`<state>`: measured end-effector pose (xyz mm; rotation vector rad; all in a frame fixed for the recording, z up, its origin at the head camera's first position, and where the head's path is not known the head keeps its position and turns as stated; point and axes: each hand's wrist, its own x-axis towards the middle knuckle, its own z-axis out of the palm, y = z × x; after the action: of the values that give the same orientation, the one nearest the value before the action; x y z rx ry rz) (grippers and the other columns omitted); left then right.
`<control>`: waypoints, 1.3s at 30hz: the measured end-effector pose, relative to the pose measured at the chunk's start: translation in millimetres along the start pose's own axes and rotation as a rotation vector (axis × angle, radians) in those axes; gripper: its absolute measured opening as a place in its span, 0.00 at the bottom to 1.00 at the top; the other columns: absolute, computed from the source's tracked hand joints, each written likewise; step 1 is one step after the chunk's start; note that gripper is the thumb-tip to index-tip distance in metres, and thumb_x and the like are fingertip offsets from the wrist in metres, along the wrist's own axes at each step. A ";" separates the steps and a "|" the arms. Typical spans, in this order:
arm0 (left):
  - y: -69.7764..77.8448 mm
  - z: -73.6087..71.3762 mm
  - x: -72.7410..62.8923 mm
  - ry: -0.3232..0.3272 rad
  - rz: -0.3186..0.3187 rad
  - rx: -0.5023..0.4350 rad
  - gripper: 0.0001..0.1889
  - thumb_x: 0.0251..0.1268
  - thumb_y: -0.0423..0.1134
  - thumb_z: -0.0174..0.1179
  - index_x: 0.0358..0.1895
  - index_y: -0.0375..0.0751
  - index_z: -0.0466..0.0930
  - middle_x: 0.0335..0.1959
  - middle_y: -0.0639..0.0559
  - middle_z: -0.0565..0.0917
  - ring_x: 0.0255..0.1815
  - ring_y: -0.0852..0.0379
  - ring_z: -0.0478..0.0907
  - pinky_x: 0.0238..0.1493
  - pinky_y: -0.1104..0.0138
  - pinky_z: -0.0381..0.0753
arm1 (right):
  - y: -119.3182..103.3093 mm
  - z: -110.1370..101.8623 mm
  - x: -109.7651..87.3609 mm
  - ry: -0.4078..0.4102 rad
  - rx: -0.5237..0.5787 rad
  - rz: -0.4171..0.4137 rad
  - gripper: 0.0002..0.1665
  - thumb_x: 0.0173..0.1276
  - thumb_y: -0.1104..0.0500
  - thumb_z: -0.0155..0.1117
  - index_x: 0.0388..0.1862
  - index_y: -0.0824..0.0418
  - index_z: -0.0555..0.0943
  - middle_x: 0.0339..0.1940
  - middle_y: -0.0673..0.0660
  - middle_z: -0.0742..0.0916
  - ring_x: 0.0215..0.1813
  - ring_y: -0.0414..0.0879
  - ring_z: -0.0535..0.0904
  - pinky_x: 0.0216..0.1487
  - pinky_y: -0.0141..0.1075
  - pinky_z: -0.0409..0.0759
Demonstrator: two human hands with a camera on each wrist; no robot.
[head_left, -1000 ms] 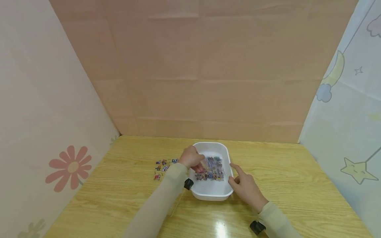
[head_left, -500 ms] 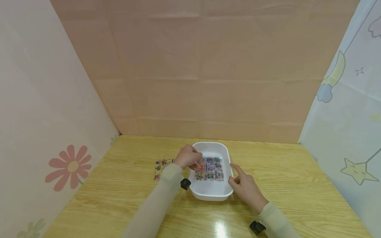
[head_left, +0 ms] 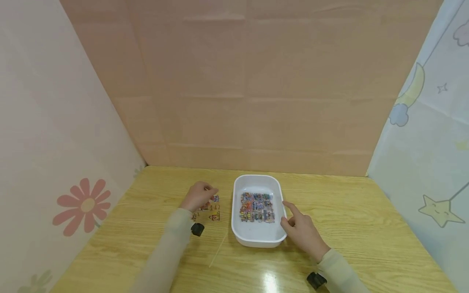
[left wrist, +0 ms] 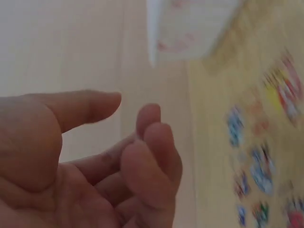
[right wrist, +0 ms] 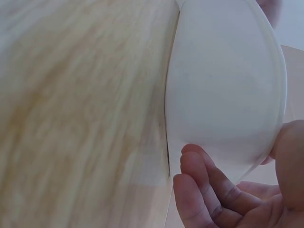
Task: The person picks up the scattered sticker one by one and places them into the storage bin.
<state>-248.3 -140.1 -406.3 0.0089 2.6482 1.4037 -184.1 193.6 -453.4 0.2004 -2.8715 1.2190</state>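
My left hand (head_left: 198, 196) hovers over small colourful printed pieces (head_left: 214, 215) on the table, left of a white plastic tub (head_left: 258, 236). In the left wrist view its thumb stands apart from the bent fingers (left wrist: 147, 171), with nothing between them. More of these pieces (left wrist: 262, 168) show there, blurred, on the wood. Inside the tub, similar multicoloured pieces (head_left: 258, 207) lie close together in a block on the bottom. My right hand (head_left: 302, 232) grips the tub's right side, thumb over the rim and fingers (right wrist: 194, 166) against the outer wall.
The wooden table (head_left: 329, 203) meets a peach-coloured backdrop (head_left: 242, 101) at the back. Printed cloth walls stand on both sides, with a red flower (head_left: 86, 205) at left and a star (head_left: 441, 209) at right. A thin pale strip (head_left: 218, 250) lies left of the tub's front.
My left hand has lifted out of the tub and moved left over the pieces on the table. The pieces in the tub are uncovered. My right hand has stayed at the rim.
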 end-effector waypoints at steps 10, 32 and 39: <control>-55.1 -22.0 -8.5 0.005 -0.057 0.275 0.35 0.65 0.48 0.67 0.68 0.27 0.69 0.65 0.28 0.74 0.50 0.39 0.80 0.43 0.51 0.81 | -1.4 -0.7 -0.3 -0.012 0.017 -0.004 0.34 0.74 0.58 0.57 0.77 0.61 0.63 0.27 0.53 0.88 0.23 0.42 0.78 0.24 0.34 0.76; -67.5 -16.9 -9.6 -0.025 -0.124 0.334 0.49 0.51 0.46 0.76 0.74 0.29 0.63 0.70 0.28 0.69 0.68 0.28 0.67 0.65 0.40 0.68 | -1.4 -1.7 1.2 -0.022 0.009 0.001 0.34 0.74 0.58 0.57 0.77 0.60 0.63 0.27 0.53 0.88 0.23 0.42 0.77 0.26 0.34 0.75; -65.0 -15.8 -10.2 -0.029 -0.126 0.374 0.48 0.51 0.48 0.77 0.73 0.31 0.65 0.70 0.30 0.70 0.68 0.29 0.67 0.65 0.40 0.68 | -1.7 -2.4 -0.1 -0.015 0.009 0.005 0.33 0.75 0.57 0.56 0.76 0.61 0.64 0.27 0.53 0.88 0.22 0.42 0.76 0.25 0.34 0.74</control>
<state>-236.2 -190.5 -449.9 -0.0943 2.7886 0.8510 -183.8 194.2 -450.6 0.2037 -2.8817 1.2361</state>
